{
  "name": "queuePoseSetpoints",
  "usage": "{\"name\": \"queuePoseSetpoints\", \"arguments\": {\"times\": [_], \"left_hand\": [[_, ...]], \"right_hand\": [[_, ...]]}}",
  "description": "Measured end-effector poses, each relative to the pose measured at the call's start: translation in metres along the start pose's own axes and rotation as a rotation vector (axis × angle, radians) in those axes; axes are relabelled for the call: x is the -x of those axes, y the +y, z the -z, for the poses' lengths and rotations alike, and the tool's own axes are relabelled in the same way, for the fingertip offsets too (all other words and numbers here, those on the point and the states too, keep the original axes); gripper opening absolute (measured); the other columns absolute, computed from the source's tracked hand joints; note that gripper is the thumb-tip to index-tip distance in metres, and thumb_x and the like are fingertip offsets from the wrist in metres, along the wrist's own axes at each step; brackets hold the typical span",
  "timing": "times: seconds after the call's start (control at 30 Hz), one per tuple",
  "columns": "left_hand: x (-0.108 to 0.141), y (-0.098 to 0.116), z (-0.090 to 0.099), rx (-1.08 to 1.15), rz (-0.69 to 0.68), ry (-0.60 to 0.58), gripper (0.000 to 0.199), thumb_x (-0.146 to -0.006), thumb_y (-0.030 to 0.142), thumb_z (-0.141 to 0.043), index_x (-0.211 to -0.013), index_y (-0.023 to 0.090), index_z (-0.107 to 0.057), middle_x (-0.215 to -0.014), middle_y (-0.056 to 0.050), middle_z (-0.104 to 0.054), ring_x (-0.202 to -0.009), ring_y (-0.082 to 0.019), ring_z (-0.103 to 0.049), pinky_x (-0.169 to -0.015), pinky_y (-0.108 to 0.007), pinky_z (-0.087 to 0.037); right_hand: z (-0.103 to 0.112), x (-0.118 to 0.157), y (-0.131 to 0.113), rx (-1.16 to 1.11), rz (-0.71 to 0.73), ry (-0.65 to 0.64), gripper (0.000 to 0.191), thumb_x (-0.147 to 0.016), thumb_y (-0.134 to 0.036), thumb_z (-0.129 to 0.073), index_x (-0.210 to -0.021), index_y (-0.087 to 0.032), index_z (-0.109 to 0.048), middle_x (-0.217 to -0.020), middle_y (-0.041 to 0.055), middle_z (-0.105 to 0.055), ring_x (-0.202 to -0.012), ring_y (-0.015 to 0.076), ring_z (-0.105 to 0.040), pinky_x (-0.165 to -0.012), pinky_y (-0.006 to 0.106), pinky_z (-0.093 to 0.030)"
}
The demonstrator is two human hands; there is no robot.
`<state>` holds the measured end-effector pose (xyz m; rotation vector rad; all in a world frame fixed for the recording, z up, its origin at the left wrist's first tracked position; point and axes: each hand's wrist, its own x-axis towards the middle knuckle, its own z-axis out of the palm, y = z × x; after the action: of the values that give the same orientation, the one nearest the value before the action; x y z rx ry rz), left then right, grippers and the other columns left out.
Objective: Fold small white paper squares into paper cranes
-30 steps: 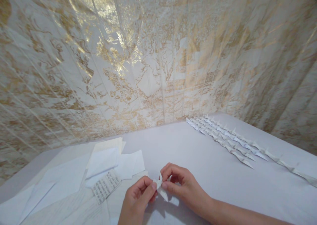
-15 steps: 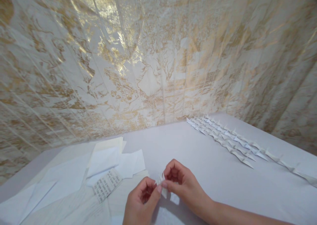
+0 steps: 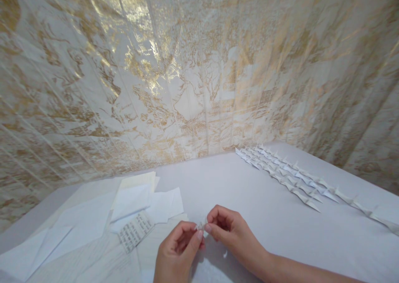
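At the white table (image 3: 202, 179), with loose sheets (image 3: 84, 216) along its left edge and rows of folded paper (image 3: 303, 178) by its right, I pinch narrowly with left hand (image 3: 179, 245) and right hand (image 3: 227, 227). Between them, toward the front edge, I hold a small folded paper (image 3: 201, 225), apparently shaping its folds; the next move seems to call for light, precise fingertips.
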<state>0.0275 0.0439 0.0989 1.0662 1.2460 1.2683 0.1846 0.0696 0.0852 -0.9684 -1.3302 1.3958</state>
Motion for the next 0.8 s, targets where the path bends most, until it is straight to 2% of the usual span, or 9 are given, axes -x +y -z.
{"name": "queuePoseSetpoints", "arguments": {"times": [0.13, 0.3, 0.5, 0.57, 0.67, 0.73, 0.8], "left_hand": [[0.001, 0.002, 0.000, 0.025, -0.022, 0.026, 0.041, -0.061, 0.057, -0.089, -0.071, 0.021, -0.072, -0.064, 0.002, -0.070, -0.063, -0.015, -0.064, -0.061, -0.022, -0.048], [0.000, -0.002, 0.001, 0.038, -0.042, 0.038, 0.043, -0.061, 0.058, -0.089, -0.070, 0.021, -0.070, -0.066, 0.003, -0.067, -0.063, -0.013, -0.060, -0.061, -0.020, -0.048], [-0.001, -0.008, -0.001, 0.091, -0.049, 0.084, 0.045, -0.057, 0.051, -0.093, -0.071, 0.020, -0.064, -0.064, 0.004, -0.063, -0.066, -0.014, -0.061, -0.062, -0.021, -0.049], [-0.002, -0.009, -0.002, 0.094, -0.055, 0.089, 0.045, -0.057, 0.049, -0.093, -0.076, 0.021, -0.062, -0.065, 0.005, -0.063, -0.068, -0.015, -0.062, -0.064, -0.022, -0.050], [-0.003, -0.009, -0.002, 0.046, -0.068, 0.072, 0.044, -0.062, 0.049, -0.089, -0.082, 0.023, -0.060, -0.068, 0.004, -0.065, -0.071, -0.017, -0.064, -0.069, -0.025, -0.052], [-0.003, -0.011, -0.001, -0.003, -0.091, 0.055, 0.043, -0.065, 0.050, -0.086, -0.084, 0.023, -0.058, -0.071, 0.003, -0.065, -0.073, -0.018, -0.065, -0.072, -0.028, -0.052], [-0.004, -0.012, -0.001, -0.055, -0.126, 0.026, 0.039, -0.071, 0.050, -0.081, -0.088, 0.024, -0.057, -0.072, 0.002, -0.065, -0.074, -0.019, -0.065, -0.073, -0.028, -0.051]], "right_hand": [[-0.003, 0.003, 0.000, -0.033, -0.039, -0.034, 0.046, -0.079, -0.062, -0.074, -0.082, -0.018, -0.059, -0.063, -0.0024, -0.059, -0.052, 0.0113, -0.050, -0.050, 0.023, -0.041], [-0.005, 0.002, -0.001, -0.061, 0.048, 0.042, 0.044, -0.074, -0.055, -0.082, -0.071, -0.018, -0.059, -0.077, 0.0011, -0.062, -0.061, 0.0121, -0.054, -0.055, 0.024, -0.045], [-0.006, 0.003, -0.005, -0.089, 0.008, 0.054, 0.038, -0.072, -0.042, -0.085, -0.073, -0.019, -0.056, -0.067, -0.0036, -0.057, -0.057, 0.0112, -0.053, -0.056, 0.025, -0.042], [-0.007, 0.003, -0.007, -0.147, -0.006, 0.047, 0.038, -0.069, -0.038, -0.087, -0.077, -0.020, -0.054, -0.069, -0.0052, -0.056, -0.057, 0.0105, -0.052, -0.056, 0.024, -0.043], [-0.006, 0.003, -0.007, -0.197, -0.023, 0.019, 0.041, -0.069, -0.033, -0.086, -0.092, -0.022, -0.055, -0.071, -0.0071, -0.056, -0.057, 0.0100, -0.052, -0.057, 0.023, -0.041], [-0.004, 0.001, -0.005, -0.176, -0.030, -0.019, 0.046, -0.070, -0.034, -0.086, -0.102, -0.023, -0.055, -0.068, -0.0087, -0.055, -0.056, 0.0098, -0.051, -0.056, 0.023, -0.037], [-0.002, 0.000, -0.001, -0.130, -0.029, -0.057, 0.045, -0.071, -0.038, -0.085, -0.104, -0.023, -0.058, -0.068, -0.0082, -0.054, -0.057, 0.0104, -0.050, -0.057, 0.023, -0.036]]}}
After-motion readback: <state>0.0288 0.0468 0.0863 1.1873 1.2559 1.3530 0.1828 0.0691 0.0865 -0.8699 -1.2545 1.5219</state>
